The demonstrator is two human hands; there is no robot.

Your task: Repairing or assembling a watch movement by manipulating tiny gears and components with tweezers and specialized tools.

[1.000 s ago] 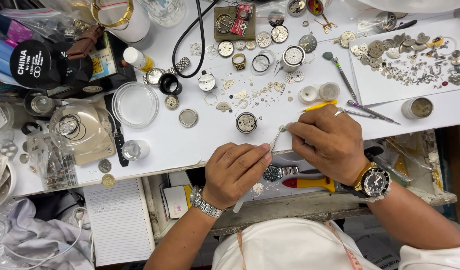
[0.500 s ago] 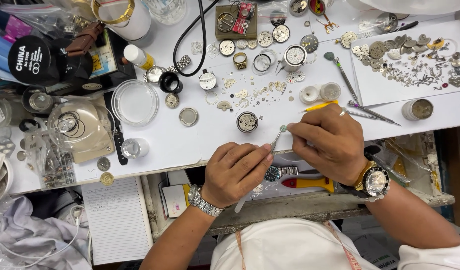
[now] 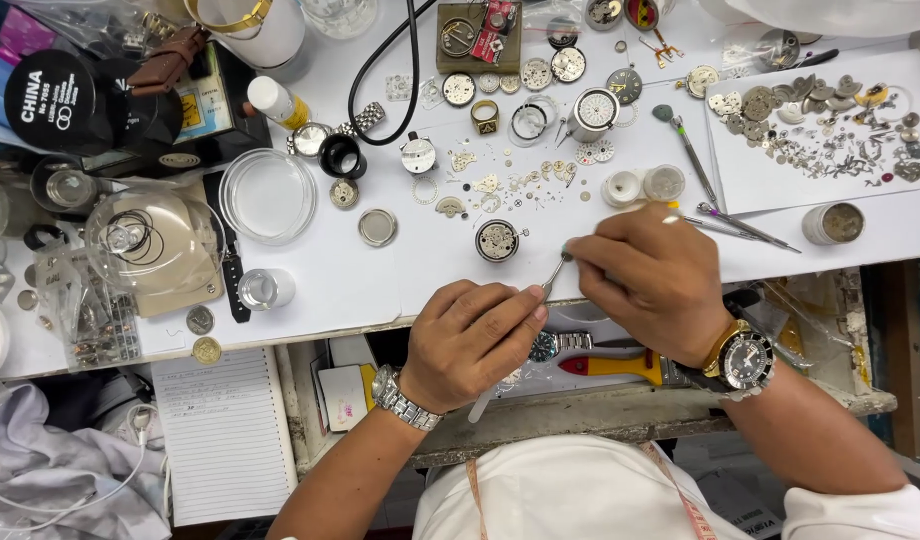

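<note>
White matt paper sheet (image 3: 330, 280) covers the bench; small round watch movement (image 3: 497, 241) on it is shiny metal, thin tweezers (image 3: 553, 275) in the right hand (image 3: 650, 280) look polished steel, and the left hand (image 3: 470, 340) sits above a glossy steel-link wristwatch (image 3: 400, 398). Clear glossy glass dish (image 3: 268, 195) far left, matt black plastic lid (image 3: 62, 100) further left, lined paper notepad (image 3: 225, 430) near left, soft crumpled grey cloth (image 3: 50, 470) beside it.
</note>
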